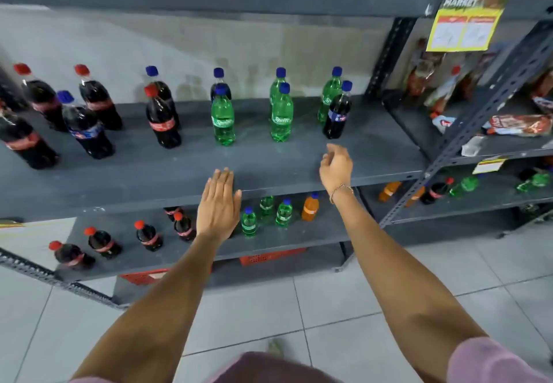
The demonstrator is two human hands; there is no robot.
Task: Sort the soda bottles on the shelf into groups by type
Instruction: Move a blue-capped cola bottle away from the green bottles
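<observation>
Soda bottles stand mixed on the grey shelf (269, 167). Red-capped cola bottles (163, 122) and blue-capped dark cola bottles (85, 128) fill the left and middle. Green Sprite bottles (223, 119) (281, 116) stand in the middle and right. One blue-capped dark bottle (338, 113) stands at the right, in front of a green one. My left hand (218, 206) lies flat and empty at the shelf's front edge. My right hand (336, 167) hovers with loosely curled fingers, holding nothing, just below that right dark bottle.
A lower shelf (299, 239) holds small cola, green and orange bottles. To the right stands another rack (466, 131) with snack packets and more bottles. A yellow supermarket sign (466, 23) hangs from the top shelf. Red crates sit under the shelves, on a tiled floor.
</observation>
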